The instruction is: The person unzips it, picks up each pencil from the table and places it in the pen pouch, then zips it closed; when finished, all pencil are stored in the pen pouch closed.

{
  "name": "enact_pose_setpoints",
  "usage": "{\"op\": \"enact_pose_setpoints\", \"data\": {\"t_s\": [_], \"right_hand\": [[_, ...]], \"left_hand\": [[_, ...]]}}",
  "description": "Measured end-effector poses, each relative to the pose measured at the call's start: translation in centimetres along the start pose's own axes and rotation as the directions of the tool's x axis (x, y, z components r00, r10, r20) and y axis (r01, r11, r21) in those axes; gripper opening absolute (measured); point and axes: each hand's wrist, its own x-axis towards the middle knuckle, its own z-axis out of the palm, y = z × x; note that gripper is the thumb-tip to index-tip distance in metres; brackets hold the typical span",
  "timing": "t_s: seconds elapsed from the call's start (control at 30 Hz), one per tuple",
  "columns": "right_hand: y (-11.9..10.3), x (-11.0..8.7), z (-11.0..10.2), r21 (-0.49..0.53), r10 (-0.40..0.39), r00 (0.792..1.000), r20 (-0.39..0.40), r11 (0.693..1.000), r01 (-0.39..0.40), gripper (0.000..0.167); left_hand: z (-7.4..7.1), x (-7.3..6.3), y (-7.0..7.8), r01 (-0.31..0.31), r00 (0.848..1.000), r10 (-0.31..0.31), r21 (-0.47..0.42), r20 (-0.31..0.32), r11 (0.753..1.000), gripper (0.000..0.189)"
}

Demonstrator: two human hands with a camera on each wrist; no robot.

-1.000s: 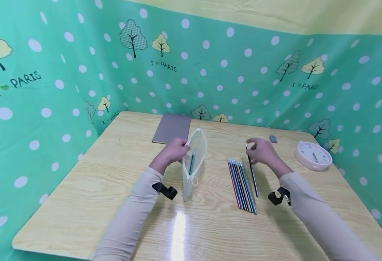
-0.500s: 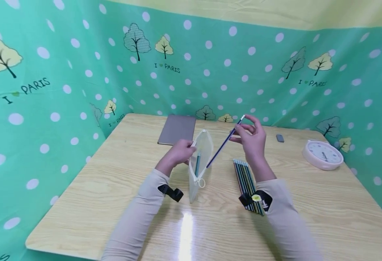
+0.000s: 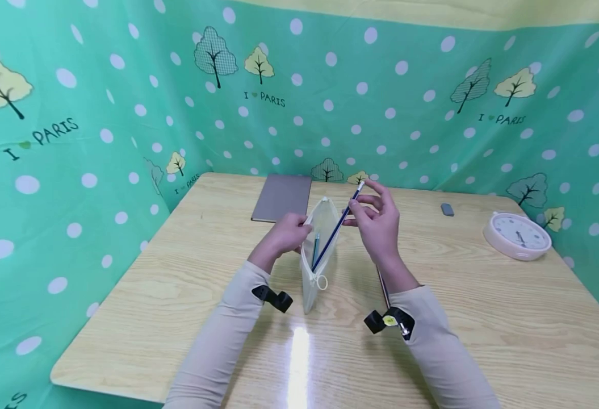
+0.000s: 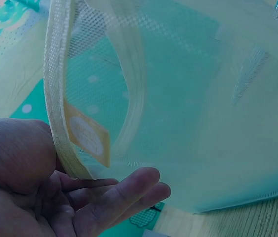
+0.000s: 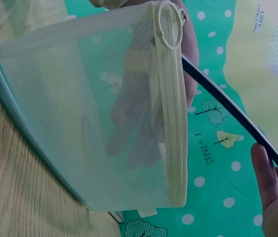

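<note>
Right hand (image 3: 379, 228) pinches dark-blue pencil (image 3: 336, 230) | its lower end has swung left into mesh zipper pouch (image 3: 310, 291), partway in | left hand (image 3: 288, 233) grips pouch's left rim

Dark-blue pencil (image 3: 334, 232), cream pouch (image 5: 94, 118), white-dotted green cloth (image 3: 406, 102), grey notebook (image 3: 282, 197), pink-rimmed clock (image 3: 518, 234)

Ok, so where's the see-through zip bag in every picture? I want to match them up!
Head: the zip bag is near the middle, between the left hand and the right hand.
Left wrist: the zip bag fills most of the picture, from left of the middle to the right edge.
Right wrist: the zip bag fills the left and middle.
Shared landmark: the green dotted cloth shows in all three.
</note>
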Motion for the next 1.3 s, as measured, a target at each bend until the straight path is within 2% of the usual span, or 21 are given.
{"op": "enact_pose_setpoints", "data": {"t_s": [0.4, 0.73, 0.97, 1.3], "right_hand": [[0.7, -0.1, 0.3, -0.056, 0.054, 0.992, 0.110, 0.997, -0.048, 0.049], [1.1, -0.5, 0.4, -0.128, 0.099, 0.983, 0.157, 0.989, -0.079, 0.052], [1.3, -0.8, 0.7, -0.242, 0.108, 0.971, 0.214, 0.969, -0.054, 0.050], [2.1, -0.9, 0.7, -0.291, 0.117, 0.960, 0.254, 0.956, -0.039, 0.048]], "left_hand": [[0.1, 0.3, -0.1, 0.004, 1.000, -0.004, -0.030, -0.002, 1.000, 0.040], [0.0, 0.2, -0.5, 0.002, 1.000, -0.002, -0.047, -0.003, 0.999, 0.039], [0.0, 0.1, -0.1, -0.015, 1.000, 0.014, -0.048, -0.007, 0.999, 0.037], [0.0, 0.0, 0.0, -0.009, 1.000, 0.009, -0.049, -0.010, 0.999, 0.036]]}}
